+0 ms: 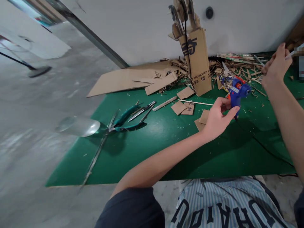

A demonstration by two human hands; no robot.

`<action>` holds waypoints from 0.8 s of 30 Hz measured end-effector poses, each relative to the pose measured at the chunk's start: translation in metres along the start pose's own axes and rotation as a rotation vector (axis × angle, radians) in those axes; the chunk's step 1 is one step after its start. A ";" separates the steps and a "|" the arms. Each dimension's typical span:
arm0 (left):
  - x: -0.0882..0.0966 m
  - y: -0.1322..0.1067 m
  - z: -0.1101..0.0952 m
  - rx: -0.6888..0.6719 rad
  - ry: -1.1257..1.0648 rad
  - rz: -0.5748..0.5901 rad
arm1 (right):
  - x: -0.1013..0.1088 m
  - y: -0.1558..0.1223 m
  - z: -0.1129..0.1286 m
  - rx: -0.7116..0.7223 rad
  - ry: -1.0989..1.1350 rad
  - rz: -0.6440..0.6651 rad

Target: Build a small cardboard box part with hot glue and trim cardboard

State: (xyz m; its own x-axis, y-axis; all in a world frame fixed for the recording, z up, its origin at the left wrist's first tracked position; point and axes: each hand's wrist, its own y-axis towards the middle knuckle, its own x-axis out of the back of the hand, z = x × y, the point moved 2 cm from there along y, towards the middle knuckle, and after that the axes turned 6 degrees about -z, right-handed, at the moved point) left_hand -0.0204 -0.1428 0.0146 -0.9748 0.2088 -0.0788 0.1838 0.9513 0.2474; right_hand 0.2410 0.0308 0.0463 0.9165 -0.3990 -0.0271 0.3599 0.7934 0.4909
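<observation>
A blue hot glue gun (235,96) with an orange trigger is in my left hand (219,118), whose fingers and thumb close around its handle. A small red light shows on its side, and its black cord (263,148) trails right. A thin pale stick (196,102) reaches to my left fingers; whether they grip it, I cannot tell. Higher up on the right, my right hand (276,66) is closed on a translucent glue stick (288,56), apart from the gun. Small cardboard pieces (203,118) lie beside my left wrist.
Green-handled pliers (128,118), a utility knife (142,110) and a clear bottle (78,126) lie left on the green table (152,152). A tall cardboard holder (198,63) stands at the back among cardboard scraps (247,68). A flat cardboard sheet (125,77) overhangs the left edge.
</observation>
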 end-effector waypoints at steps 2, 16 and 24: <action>-0.001 -0.002 0.000 0.018 -0.044 -0.033 | -0.013 -0.025 0.020 -0.172 0.146 -0.185; 0.032 -0.015 0.017 0.137 -0.173 -0.510 | -0.061 -0.169 0.100 -0.412 0.552 0.268; 0.035 -0.019 0.012 0.108 -0.032 -0.491 | -0.065 -0.180 0.080 -0.340 0.387 0.243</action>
State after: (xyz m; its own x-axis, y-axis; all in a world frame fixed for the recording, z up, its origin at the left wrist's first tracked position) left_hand -0.0570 -0.1511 -0.0048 -0.9456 -0.2637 -0.1907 -0.2815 0.9568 0.0729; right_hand 0.1024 -0.1232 0.0297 0.9541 -0.0394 -0.2969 0.1075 0.9703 0.2168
